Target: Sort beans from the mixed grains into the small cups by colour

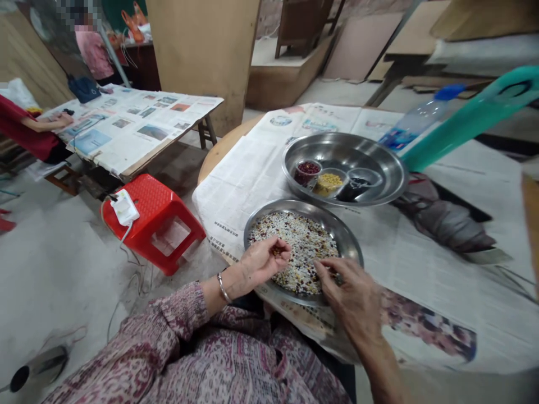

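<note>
A round steel tray (356, 247) holds a layer of mixed grains and beans (295, 235), white with dark red, yellow and black among them. Above its near left part, my left hand (266, 259) is turned palm up, its fingers curled round some small reddish-brown beans (278, 251). My right hand (349, 289) reaches over the tray's right side, thumb and forefinger pinched at the grains; what they hold is too small to make out. Behind stands a wider steel basin (357, 145) with three clear cups: red beans (309, 168), yellow beans (329, 182) and black beans (357, 188).
Newspaper (240, 196) covers the round table. A water bottle (415, 120), a green plastic handle-like piece (471, 123) and a crumpled grey bag (446, 219) lie at the right. A red stool (155, 213) carries a power strip (124, 207). Two other people are at the far left.
</note>
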Demonstrator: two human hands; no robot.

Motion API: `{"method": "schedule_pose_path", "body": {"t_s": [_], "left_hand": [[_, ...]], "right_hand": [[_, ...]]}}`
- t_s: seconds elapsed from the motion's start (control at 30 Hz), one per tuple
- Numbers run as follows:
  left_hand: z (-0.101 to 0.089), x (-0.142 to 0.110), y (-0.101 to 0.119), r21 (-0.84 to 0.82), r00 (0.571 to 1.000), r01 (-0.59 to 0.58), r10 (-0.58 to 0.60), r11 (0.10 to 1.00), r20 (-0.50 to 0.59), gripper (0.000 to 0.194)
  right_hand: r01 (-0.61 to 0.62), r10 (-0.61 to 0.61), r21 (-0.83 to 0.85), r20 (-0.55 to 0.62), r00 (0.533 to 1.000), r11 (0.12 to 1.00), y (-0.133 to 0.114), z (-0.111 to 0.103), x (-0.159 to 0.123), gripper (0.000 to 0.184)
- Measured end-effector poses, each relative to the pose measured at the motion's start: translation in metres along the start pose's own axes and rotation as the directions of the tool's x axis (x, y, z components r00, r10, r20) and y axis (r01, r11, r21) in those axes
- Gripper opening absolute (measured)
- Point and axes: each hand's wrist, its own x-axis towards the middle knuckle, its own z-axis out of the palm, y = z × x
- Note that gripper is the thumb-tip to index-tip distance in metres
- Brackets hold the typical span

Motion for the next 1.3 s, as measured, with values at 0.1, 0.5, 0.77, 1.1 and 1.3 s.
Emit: {"method": "schedule_pose_path", "body": {"t_s": [0.1, 0.5, 0.77, 1.1, 1.3], "left_hand": [[0.012, 0.011, 0.012, 0.012, 0.998, 0.041, -0.041, 0.999, 0.042, 0.029], [0.157, 0.123, 0.074, 0.371, 0.914, -0.405, 0.38, 0.836, 0.14, 0.036], [0.159, 0.168, 0.071, 0.711, 0.764, -0.618, 0.467, 0.334, 0.445, 0.036], [0.167, 0.15, 0.072, 0.628, 0.84, -0.541, 0.386, 0.559, 0.381, 0.036], [0.166, 0.152, 0.069, 0.611, 0.829, -0.558, 0.386, 0.561, 0.404, 0.028]], "right_hand": [[0.046, -0.047, -0.013, -0.09, 0.995, 0.999, 0.0, 0.009, -0.007, 0.021], [0.118, -0.096, 0.069, -0.26, 0.961, 0.991, -0.007, 0.014, -0.019, 0.009], [0.104, -0.065, 0.131, -0.274, 0.96, 0.986, -0.008, 0.013, -0.014, 0.013], [0.08, -0.035, 0.147, -0.282, 0.959, 0.986, -0.011, 0.012, -0.011, 0.013], [0.059, -0.008, 0.165, -0.298, 0.955, 0.984, -0.011, 0.013, -0.012, 0.012]]}}
